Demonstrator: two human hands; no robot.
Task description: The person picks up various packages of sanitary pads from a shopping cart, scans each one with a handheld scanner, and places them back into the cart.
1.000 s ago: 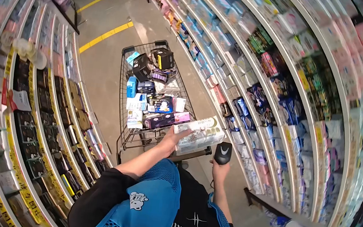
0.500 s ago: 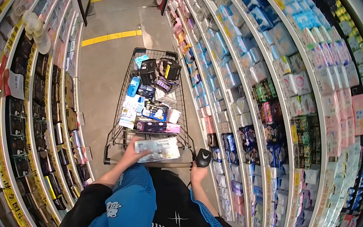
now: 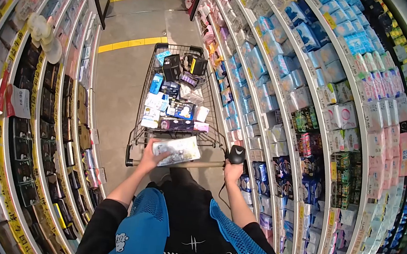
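Note:
Just over the handle bar [image 3: 205, 166] of a black wire shopping cart [image 3: 138, 130], my left hand [image 3: 149, 157] grips a white plastic-wrapped pack [image 3: 176, 150] with grey printing. Its fingers wrap the pack's left end. At the right end of the bar, my right hand [image 3: 232, 172] closes around a black handheld barcode scanner [image 3: 236, 155], whose cable hangs below. Inside the cart basket lie several boxes and packs: a black box with a yellow label [image 3: 198, 66], a blue pack [image 3: 156, 83], a dark purple box [image 3: 176, 124] and white packs [image 3: 151, 118].
Shelves [image 3: 295, 108] full of packaged goods line the right side. On the left, shelves [image 3: 33, 106] hold dark and white packs, with round white tags [image 3: 46, 39] and a red-white sign [image 3: 16, 101] sticking out. A yellow floor line [image 3: 132, 44] crosses the aisle ahead.
The cart and both hands now sit higher in view, with my arms stretched further forward. The pack and scanner stay in my hands; the shelves have shifted slightly right.

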